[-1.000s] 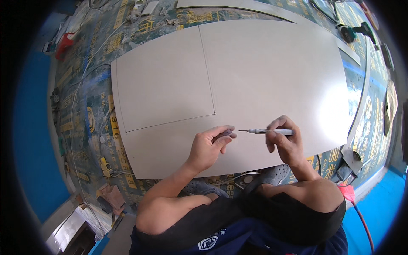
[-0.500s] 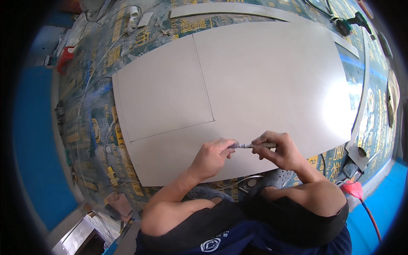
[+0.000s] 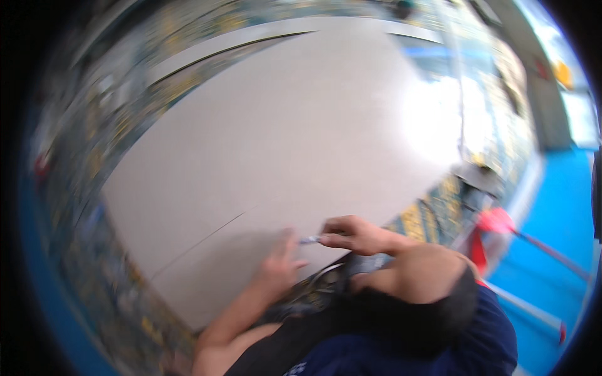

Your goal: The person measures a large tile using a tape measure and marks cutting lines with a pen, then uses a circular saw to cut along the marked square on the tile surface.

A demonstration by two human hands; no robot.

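Head view shows a big pale board [image 3: 282,125] lying flat in front of the person. Under it and around it is a green and yellow sheet [image 3: 414,219]. Off to the right is a bright blue floor [image 3: 545,188]. A long pale strip [image 3: 244,41] lies just past the far edge of the board. A pink thing [image 3: 495,220] is by the blue floor, but it is too blurry to name.

Both hands are over the near part of the board. The right hand [image 3: 356,234] pinches a thin white pen [image 3: 310,240], with finger and thumb closed on it. The left hand [image 3: 281,266] is right by the other end of the pen. It is smeary, so I cannot tell if its fingers grip the pen or only come close.

A second ago the pen's bare tip pointed at the left hand with a gap between. Now the gap is gone and I see no tip. The view has turned too, so the board looks slanted and blurry. The pen lies between the hands, so it looks like nothing is being drawn right now. One thin dark line [image 3: 200,241] shows on the board, left of the hands.
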